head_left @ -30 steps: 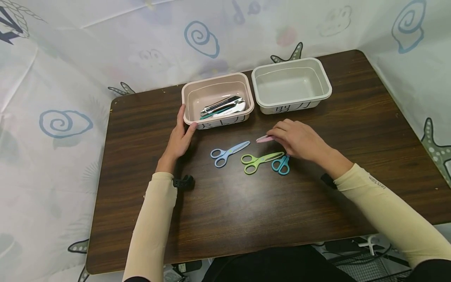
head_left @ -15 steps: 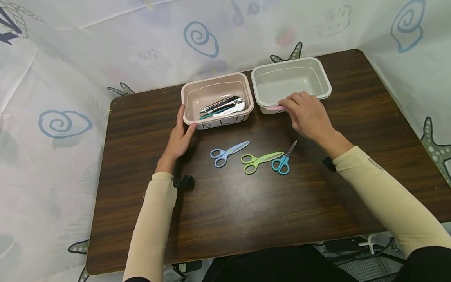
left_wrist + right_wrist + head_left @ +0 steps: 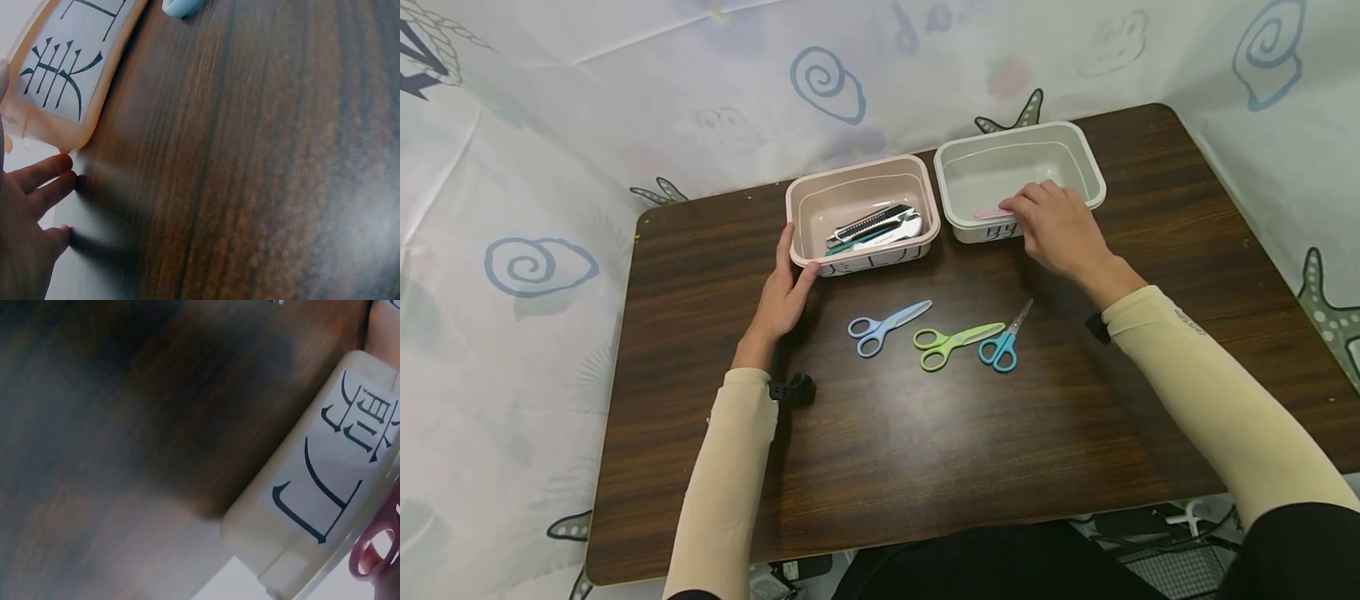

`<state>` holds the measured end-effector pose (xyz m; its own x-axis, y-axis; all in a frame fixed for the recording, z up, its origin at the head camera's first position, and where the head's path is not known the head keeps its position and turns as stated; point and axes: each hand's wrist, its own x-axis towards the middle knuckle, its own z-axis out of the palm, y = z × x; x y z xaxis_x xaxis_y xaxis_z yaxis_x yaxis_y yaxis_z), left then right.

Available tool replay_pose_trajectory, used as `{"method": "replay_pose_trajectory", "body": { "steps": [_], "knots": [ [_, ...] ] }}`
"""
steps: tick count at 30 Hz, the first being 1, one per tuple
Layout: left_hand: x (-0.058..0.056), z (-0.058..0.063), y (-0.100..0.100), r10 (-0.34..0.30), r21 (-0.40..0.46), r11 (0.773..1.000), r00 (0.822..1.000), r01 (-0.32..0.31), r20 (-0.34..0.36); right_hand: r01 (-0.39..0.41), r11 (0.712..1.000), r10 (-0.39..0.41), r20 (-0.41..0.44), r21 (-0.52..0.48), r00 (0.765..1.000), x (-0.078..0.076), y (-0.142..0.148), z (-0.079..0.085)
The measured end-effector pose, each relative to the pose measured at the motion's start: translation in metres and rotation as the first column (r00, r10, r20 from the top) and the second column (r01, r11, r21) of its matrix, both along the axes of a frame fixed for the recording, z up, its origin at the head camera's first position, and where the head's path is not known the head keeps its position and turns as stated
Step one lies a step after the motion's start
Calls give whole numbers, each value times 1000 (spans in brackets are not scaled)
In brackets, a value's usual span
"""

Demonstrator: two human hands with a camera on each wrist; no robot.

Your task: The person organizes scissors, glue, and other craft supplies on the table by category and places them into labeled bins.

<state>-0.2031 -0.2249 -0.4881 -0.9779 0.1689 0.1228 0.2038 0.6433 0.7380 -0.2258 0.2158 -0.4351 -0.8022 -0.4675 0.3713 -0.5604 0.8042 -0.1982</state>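
Note:
My right hand [image 3: 1058, 229] pinches a pair of pink scissors [image 3: 990, 214] at the front rim of the grey bin [image 3: 957, 179], blades pointing left. In the right wrist view a pink handle loop [image 3: 359, 565] shows beside the bin's rim; most of the scissors is hidden by the hand. At the front left corner of the pink bin [image 3: 811, 196], my left hand [image 3: 777, 300] rests with fingers and thumb extended against it. Several utility knives [image 3: 876, 223] lie inside that bin.
On the dark wooden table [image 3: 865, 467] lie light blue scissors [image 3: 892, 322], green scissors [image 3: 957, 340] and teal scissors [image 3: 1007, 335], the last two close together. Both bins stand side by side at the back, near the patterned curtain [image 3: 715, 83]. Black writing marks their fronts.
My right hand has lifted the pink scissors from near the teal pair and carried them back to the grey bin, over its front rim. The left hand has stayed on the pink bin.

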Motion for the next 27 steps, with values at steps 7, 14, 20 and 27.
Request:
{"method": "replay_pose_trajectory", "body": {
  "steps": [7,14,20,27],
  "knots": [
    [0,-1,-1,3,-2,1000,1000,-3,-7,10,995,-17,64,97,998,-7,-2,7],
    [0,1,0,-2,11,1000,1000,2,-15,-3,995,-7,107,98,994,-9,0,8],
    [1,0,0,-2,3,1000,1000,2,-10,-33,997,20,163,75,986,-9,3,2],
    [2,2,1,-4,8,1000,1000,4,-15,-14,998,0,246,58,969,-10,3,-4]
  ]
}}
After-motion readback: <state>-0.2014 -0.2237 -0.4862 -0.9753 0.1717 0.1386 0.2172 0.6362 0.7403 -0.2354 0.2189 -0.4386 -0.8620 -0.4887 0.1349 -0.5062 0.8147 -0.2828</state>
